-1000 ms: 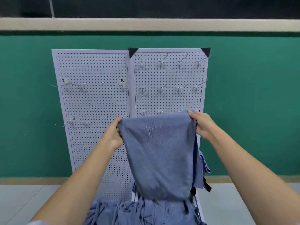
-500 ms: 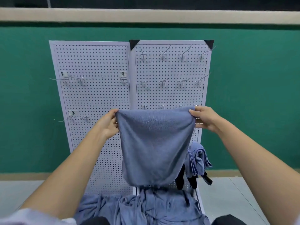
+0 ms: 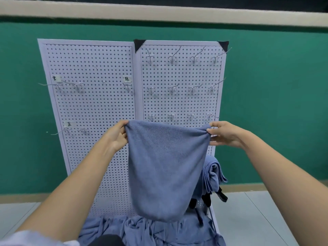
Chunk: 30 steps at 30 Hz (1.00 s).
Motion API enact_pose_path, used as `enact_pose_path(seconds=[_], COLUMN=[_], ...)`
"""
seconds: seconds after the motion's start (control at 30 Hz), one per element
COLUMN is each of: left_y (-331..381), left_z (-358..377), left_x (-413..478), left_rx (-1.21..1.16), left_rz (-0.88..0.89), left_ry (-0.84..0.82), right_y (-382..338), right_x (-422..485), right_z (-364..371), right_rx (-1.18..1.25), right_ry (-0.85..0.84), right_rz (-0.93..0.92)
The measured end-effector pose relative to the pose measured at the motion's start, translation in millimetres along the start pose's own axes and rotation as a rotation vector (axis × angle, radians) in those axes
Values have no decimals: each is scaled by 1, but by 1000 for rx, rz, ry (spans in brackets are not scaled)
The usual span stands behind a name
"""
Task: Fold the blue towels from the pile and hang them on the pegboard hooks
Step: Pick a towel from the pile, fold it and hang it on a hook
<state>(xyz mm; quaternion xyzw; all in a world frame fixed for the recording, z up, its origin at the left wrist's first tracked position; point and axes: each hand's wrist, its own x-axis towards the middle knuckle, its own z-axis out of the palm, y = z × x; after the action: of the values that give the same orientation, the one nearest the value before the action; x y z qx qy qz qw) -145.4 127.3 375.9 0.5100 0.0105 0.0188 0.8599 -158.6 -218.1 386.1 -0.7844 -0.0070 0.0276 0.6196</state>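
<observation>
The left hand [image 3: 116, 137] and right hand [image 3: 224, 134] pinched the top corners of the folded blue terry towel [image 3: 166, 166] at frame centre; level tension was advisable before hooking.

A single head-worn camera looks forward and slightly down, facing the pegboard [image 3: 92, 107] from near, with the green wall [image 3: 275, 103] behind and the floor [image 3: 257, 219] along the bottom.
</observation>
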Motion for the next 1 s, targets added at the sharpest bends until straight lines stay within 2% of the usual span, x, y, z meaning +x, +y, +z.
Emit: enact_pose_path(seconds=[0.13,0.23,0.33,0.53,0.7,0.87,1.0], left_y=[0,-2,-3,-1,-3,-10,-19], left_z=[-4,-8,-10,-14,-10,-11,-23], left_x=[1,0,-2,-6,-18,-22,-15], left_rx=[56,69,93,129,259,533,844], left_rz=[6,-12,-13,41,75,121,240], left_ry=[-17,-23,10,20,-14,14,34], right_y=[2,-1,-2,3,8,22,36], right_x=[3,5,4,1,-6,-9,-4], right_z=[3,8,6,1,-3,-3,-2], right_rx=[-77,-28,40,126,107,-27,-416], right_ry=[99,230,283,300,217,171,300], right_rz=[-13,-56,-80,-114,-116,-148,-255])
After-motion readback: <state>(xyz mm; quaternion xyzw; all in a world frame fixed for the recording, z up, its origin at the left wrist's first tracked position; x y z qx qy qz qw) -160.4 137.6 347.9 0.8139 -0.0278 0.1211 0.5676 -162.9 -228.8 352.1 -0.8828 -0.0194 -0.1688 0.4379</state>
